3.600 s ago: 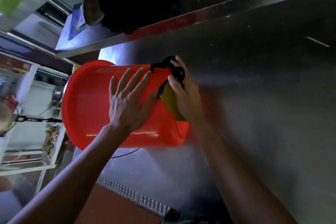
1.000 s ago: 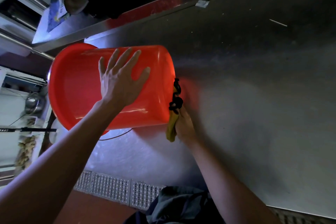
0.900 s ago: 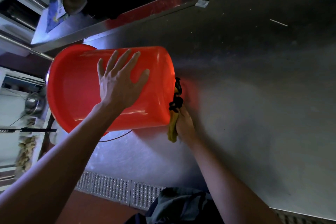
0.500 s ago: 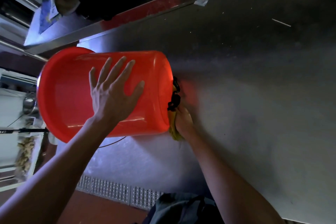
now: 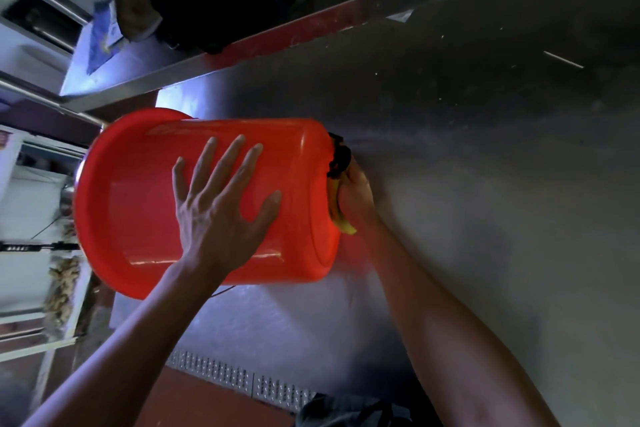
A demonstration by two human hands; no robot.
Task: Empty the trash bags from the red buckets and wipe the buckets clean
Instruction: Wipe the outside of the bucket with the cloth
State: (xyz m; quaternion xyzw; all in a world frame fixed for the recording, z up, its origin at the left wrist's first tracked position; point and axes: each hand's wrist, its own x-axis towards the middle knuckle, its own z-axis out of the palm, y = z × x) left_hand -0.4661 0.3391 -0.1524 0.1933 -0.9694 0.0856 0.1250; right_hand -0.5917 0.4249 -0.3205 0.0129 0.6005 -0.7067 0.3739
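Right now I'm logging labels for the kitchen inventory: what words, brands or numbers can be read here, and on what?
None can be read.
Red bucket: no print visible.
Blue sheet on the upper shelf: light marks, too blurred to read.
Steel counter: no markings.

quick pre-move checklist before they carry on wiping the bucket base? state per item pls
1. Red bucket lying on its side on the steel counter: ok.
2. Left hand flat on the bucket wall, fingers spread, steadying it: ok.
3. Right hand holds the yellow and black cloth against the bucket's base: ok.
4. Trash bag out of the bucket: cannot tell, the inside is not in view.
5. Base clean: cannot tell, hand and cloth cover that end.
6. Bucket's open rim overhangs the counter's left edge: not ok, looks liable to roll or slip off if the left hand lifts.
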